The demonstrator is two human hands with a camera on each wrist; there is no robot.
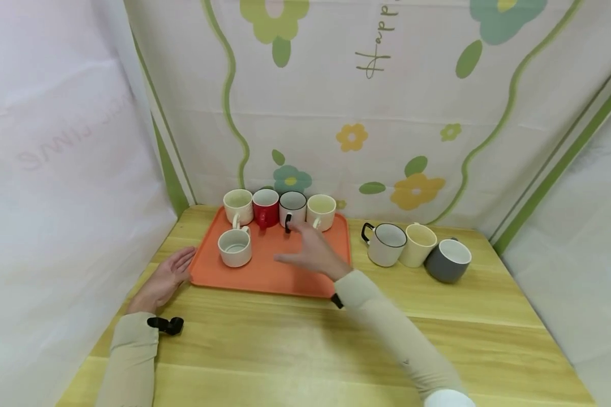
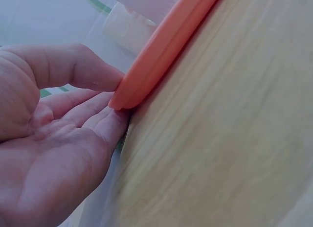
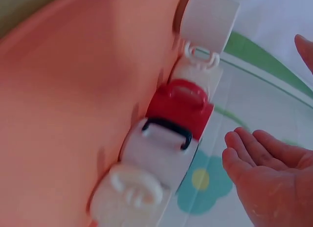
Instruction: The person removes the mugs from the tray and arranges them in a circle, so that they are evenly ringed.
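Nearest on my left, my left hand (image 1: 165,278) pinches the rim of an orange tray (image 1: 270,274) between thumb and fingers. The tray is rectangular, with rounded corners and a low raised lip; it lies on the wooden table (image 1: 285,350), right of this hand and beneath my right hand (image 1: 313,252), whose thumb is spread from its fingers. Left of that hand stands an off-white mug (image 1: 236,259); beyond, a red mug (image 1: 270,215) and a black-rimmed mug (image 1: 296,215) stand side by side.
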